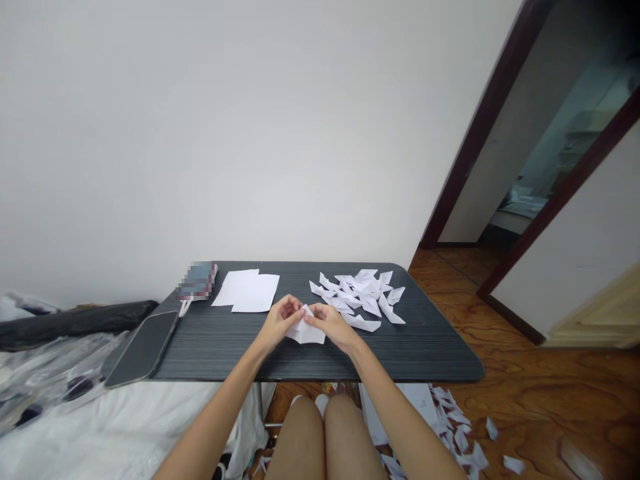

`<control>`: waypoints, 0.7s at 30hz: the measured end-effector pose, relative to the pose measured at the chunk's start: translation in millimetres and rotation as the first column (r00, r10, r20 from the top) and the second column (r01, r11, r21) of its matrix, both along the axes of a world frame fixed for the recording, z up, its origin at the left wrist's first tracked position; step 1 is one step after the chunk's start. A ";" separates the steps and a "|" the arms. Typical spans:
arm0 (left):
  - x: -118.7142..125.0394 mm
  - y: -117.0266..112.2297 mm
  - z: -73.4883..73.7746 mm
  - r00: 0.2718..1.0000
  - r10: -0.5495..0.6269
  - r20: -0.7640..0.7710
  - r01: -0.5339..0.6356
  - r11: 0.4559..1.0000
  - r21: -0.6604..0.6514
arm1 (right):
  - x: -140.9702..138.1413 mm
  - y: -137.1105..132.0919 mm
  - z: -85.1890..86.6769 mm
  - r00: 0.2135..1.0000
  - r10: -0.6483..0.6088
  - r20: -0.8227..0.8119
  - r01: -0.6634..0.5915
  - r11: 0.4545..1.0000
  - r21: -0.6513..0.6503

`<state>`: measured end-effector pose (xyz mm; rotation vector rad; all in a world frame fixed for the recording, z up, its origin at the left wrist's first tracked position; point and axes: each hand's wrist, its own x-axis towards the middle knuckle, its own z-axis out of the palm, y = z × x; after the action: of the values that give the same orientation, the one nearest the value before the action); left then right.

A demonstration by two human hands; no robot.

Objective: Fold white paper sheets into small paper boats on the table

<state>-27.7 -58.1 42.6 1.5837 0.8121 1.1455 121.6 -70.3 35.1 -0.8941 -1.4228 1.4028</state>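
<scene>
Between my two hands, over the near middle of the dark table, is a partly folded sheet of white paper [311, 335] with a peak at its top and a crease down its middle. My left hand [283, 320] pinches its left side with thumb and fingers. On the other side, my right hand [332, 324] grips it with the thumb on top. Just right of my right hand lies a pile of folded paper boats [367, 288]. Flat white paper sheets [249, 291] rest to the left of my left hand.
A black tablet or phone [143, 348] lies at the left edge of the table [210, 353]. Behind it sits a blurred-out packet [198, 280]. More folded papers [463, 433] are scattered on the floor at right. A white wall [280, 133] stands behind the table.
</scene>
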 end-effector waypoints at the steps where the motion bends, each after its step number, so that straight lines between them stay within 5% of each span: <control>1: 0.1 2.1 -1.0 0.999 -0.012 -0.033 0.012 1.000 0.001 | 0.3 2.4 -1.5 1.000 -0.011 0.020 0.011 1.000 0.006; 5: -1.1 9.0 -10.2 0.951 0.054 -0.303 -0.023 0.994 0.105 | 1.8 12.6 -12.2 0.974 -0.116 0.197 0.108 0.993 0.048; 11: -8.3 -1.4 -23.4 0.737 0.242 -0.631 0.118 0.873 0.473 | 0.6 7.6 -25.4 0.766 -0.330 0.552 0.073 0.898 0.435; 15: -16.1 -15.7 -15.6 0.632 0.192 -0.750 0.358 0.787 0.503 | 1.1 -0.3 -25.1 0.682 -0.410 0.606 0.037 0.846 0.531; 21: -16.2 -22.9 -4.0 0.484 0.312 -0.817 0.456 0.707 0.540 | 14.2 -13.1 -15.0 0.695 -0.352 0.627 -0.144 0.787 0.600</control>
<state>-43.9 -80.9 38.6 2.9972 0.9423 0.4417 135.8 -83.4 20.1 -1.1036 -2.1944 0.3626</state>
